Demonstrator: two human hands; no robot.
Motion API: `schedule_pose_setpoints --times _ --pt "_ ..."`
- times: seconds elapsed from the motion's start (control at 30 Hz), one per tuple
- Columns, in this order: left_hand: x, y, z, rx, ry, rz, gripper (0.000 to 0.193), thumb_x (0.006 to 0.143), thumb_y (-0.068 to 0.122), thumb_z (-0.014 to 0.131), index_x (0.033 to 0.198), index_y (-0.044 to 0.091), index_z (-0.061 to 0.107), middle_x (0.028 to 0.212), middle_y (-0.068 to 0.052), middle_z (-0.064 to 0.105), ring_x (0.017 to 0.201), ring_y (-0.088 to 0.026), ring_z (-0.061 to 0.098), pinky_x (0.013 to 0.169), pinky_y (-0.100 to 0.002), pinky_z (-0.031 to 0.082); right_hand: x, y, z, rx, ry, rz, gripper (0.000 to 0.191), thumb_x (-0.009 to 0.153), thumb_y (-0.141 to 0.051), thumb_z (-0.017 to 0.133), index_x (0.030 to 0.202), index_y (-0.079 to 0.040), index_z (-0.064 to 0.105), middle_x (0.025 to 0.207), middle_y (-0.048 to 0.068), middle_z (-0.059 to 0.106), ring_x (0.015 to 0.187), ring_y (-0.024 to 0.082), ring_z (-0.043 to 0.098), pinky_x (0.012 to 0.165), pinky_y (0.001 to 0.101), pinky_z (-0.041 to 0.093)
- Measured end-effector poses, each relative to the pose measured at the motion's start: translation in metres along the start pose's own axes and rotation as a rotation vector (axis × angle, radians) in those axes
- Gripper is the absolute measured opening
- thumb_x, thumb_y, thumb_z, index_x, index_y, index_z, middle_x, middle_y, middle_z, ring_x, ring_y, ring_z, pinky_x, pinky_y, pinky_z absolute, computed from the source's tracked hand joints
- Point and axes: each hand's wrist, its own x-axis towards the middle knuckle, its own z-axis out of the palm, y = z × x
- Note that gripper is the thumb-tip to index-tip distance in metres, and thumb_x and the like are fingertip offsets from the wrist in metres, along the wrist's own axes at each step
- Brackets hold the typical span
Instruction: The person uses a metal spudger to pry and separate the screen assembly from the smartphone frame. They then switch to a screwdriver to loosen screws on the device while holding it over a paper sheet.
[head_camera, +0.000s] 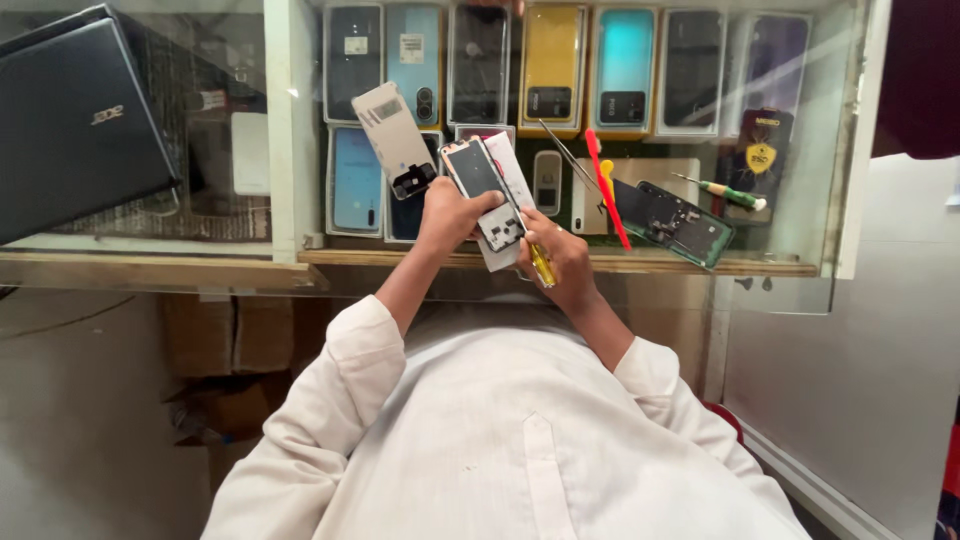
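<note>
The left hand (452, 213) is holding a phone (478, 176) up over the glass desk (560, 262). Its fingers are wrapping around the phone's lower part, and the thumb is pressing on the side. The phone is sitting right in that hand, with its long way pointing up and a little to the left, away from the person.

The right hand (556, 255) is sitting just beside the left one, on the right. It is closing around a screwdriver (541, 264) with a yellow handle. The handle is poking out near the bottom of the hand. The tip is pointing up toward a white phone back (503, 222) that is lying behind the phone. I cannot tell if the tip is touching it.

So the phone is lying up and to the left of the right hand, very near. The left hand is the nearer one, since it is already gripping it.

A grey cover (396, 139) is resting on the desk just left of the phone. A red tool (606, 190) and a green screwdriver (728, 191) are lying to the right, well apart from both hands.
</note>
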Motion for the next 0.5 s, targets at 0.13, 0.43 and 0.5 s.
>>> schedule_pose_setpoints --times 0.13,0.43,0.5 --pt "0.0005 0.0005 -0.0009 0.029 0.021 0.037 0.025 0.075 0.014 0.083 0.087 -0.006 0.075 0.074 -0.011 0.076 0.056 -0.018 0.074 0.043 -0.031 0.061 -0.0014 0.0008 0.0024 0.017 0.013 -0.006 0.019 0.089 0.002 0.072 0.105 0.002 0.06 0.12 0.026 0.071 0.112 0.039 0.073 0.09 0.0409 0.062" --pt "-0.0019 0.0056 -0.0014 0.045 0.03 0.013 0.026 0.075 0.014 0.083 0.087 -0.007 0.075 0.075 -0.011 0.076 0.057 -0.017 0.074 0.044 -0.031 0.062 -0.0007 0.0006 0.0019 0.021 0.009 -0.001 0.02 0.089 0.001 0.071 0.104 0.003 0.058 0.12 0.026 0.071 0.113 0.039 0.072 0.09 0.0405 0.061" --pt "-0.0032 0.0054 -0.0017 0.054 0.026 -0.012 0.026 0.076 0.015 0.083 0.087 -0.007 0.076 0.074 -0.011 0.077 0.057 -0.017 0.075 0.045 -0.03 0.062 -0.0007 -0.0006 0.0012 0.009 0.006 -0.007 0.02 0.089 0.002 0.072 0.103 0.003 0.059 0.118 0.025 0.072 0.115 0.04 0.071 0.091 0.0408 0.06"
